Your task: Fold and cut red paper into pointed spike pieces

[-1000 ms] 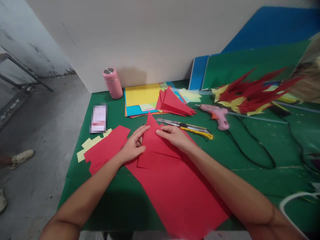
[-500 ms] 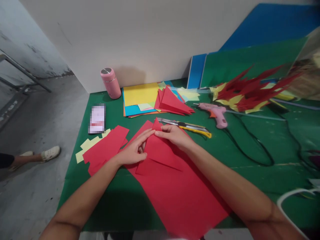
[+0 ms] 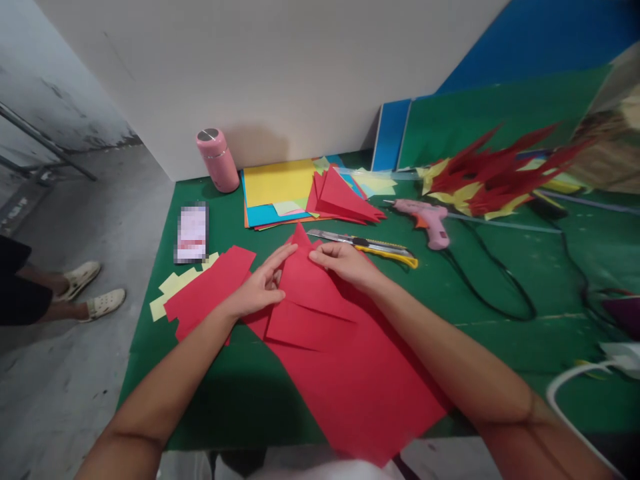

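A folded piece of red paper with a pointed tip lies on a larger red paper sheet. Along its left edge rests my left hand, fingers stretched out and thumb apart. My right hand is closed in a pinch at the paper's upper right edge, near the tip. Just beyond the tip is a utility knife with a yellow handle. Red paper pieces and pale yellow paper strips lie left of my left hand.
Farther back on the green table are a phone, a pink bottle, coloured sheets and folded red triangles. A pink glue gun trails its cord at right, near red-and-yellow paper flames. A person's feet show at left.
The folded paper has slid slightly down and left with both hands, and a second paper edge now shows below its fold. The person at left has moved further into view.
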Motion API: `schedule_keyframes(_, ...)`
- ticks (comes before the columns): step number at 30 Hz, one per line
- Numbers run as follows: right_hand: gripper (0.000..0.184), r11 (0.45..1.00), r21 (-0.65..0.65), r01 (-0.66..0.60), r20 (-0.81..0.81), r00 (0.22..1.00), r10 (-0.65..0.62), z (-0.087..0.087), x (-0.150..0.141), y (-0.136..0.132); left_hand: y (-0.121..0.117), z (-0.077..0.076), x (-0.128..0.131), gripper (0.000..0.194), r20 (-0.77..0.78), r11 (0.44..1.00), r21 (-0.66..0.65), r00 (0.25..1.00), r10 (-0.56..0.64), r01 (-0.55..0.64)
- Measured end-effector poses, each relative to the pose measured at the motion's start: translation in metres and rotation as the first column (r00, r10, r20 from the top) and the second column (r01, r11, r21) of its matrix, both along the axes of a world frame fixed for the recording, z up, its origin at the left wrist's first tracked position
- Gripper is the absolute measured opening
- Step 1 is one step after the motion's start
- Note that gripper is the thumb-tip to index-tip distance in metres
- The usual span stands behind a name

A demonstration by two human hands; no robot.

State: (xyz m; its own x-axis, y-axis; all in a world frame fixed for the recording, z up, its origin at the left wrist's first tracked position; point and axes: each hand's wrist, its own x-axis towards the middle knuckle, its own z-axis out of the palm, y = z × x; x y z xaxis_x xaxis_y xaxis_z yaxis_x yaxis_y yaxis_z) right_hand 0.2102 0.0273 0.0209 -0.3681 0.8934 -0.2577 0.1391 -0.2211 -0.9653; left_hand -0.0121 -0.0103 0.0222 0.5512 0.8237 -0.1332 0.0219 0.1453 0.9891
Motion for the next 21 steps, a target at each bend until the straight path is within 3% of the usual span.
schedule_keyframes(5,0.052,0.997,0.000,-0.083,0.020,0.996,0.083,-0.002,0.004,0.003,0.003,-0.003,-0.003,0.086,0.057,0.998,-0.045,0.997,0.051,-0.049)
schedule_keyframes(9,0.049,0.999,-0.013,-0.043,-0.004,0.999,0.043,-0.001,0.003,0.001,0.004,-0.001,-0.003,0.086,0.094,0.995,-0.063,0.992,0.080,-0.074)
schedule_keyframes(15,0.047,0.999,0.003,-0.036,0.013,0.999,0.036,-0.001,0.003,0.001,0.011,0.000,-0.011,0.097,0.161,0.962,-0.164,0.956,0.246,-0.219)
schedule_keyframes(21,0.038,0.999,0.015,-0.052,-0.003,0.999,0.053,-0.003,0.005,0.003,0.025,0.001,-0.024,0.091,0.144,0.899,-0.018,0.888,0.436,-0.438)
